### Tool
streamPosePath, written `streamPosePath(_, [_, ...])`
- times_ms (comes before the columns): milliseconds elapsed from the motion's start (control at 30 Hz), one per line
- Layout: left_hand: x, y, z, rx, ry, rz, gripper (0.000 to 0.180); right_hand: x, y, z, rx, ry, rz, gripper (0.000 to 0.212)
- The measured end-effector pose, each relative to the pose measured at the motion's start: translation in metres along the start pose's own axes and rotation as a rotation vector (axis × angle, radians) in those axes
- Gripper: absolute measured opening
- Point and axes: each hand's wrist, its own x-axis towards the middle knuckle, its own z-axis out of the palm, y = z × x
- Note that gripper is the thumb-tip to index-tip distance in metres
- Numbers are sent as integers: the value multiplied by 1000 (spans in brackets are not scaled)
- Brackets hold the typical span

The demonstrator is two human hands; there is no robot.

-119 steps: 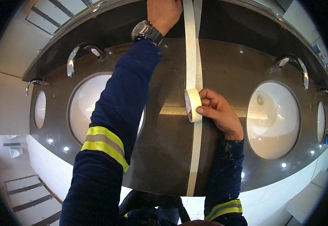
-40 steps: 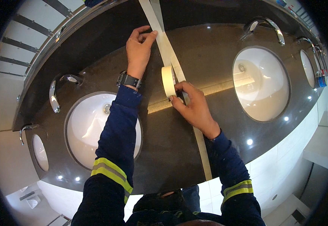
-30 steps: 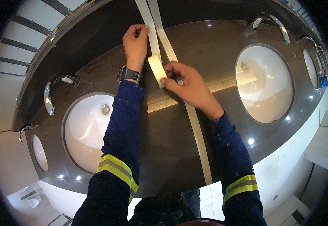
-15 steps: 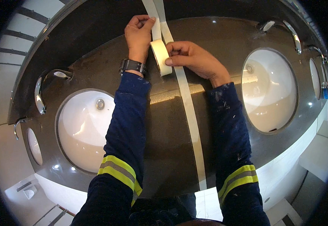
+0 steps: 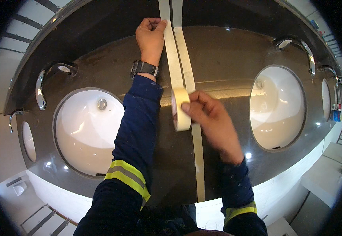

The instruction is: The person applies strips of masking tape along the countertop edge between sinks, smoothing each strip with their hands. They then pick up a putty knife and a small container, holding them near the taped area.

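My right hand (image 5: 214,122) grips a roll of pale yellow masking tape (image 5: 184,112), thumb on its side and fingers behind. From the roll an unwound strip of masking tape (image 5: 174,59) stretches away to the far edge of the dark countertop (image 5: 171,157). My left hand (image 5: 150,37) is closed, its thumb and finger pressed on that strip where the counter meets the dark backsplash. Just right of it, a second tape strip (image 5: 198,161) runs along the counter from back to front, with a narrow dark line between the two.
A white oval sink (image 5: 88,133) lies to the left and another white sink (image 5: 277,110) to the right. Chrome faucets (image 5: 41,88) (image 5: 308,55) arch beside them. Smaller-looking sinks (image 5: 29,141) (image 5: 326,100) sit at both far ends.
My right hand has drawn the roll toward me, unwinding a longer strip down the counter. My left hand stays at the back, holding the strip. The view has shifted slightly.
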Motion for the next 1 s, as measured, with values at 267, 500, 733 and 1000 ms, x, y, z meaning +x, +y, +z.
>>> streamPosePath(267, [-8, 6, -2, 20, -50, 2, 16, -9, 5, 13, -435, 193, -188, 27])
streamPosePath(500, [-12, 14, 9, -18, -58, -37, 18, 131, -7, -41, -580, 317, -738, 27])
streamPosePath(733, [-11, 13, 4, 143, -59, 92, 23, 200, 14, -46, -718, 368, -825, 24])
streamPosePath(1000, [-31, 28, -27, -88, -136, -115, 40, 196, 4, -37, -628, 266, -664, 24])
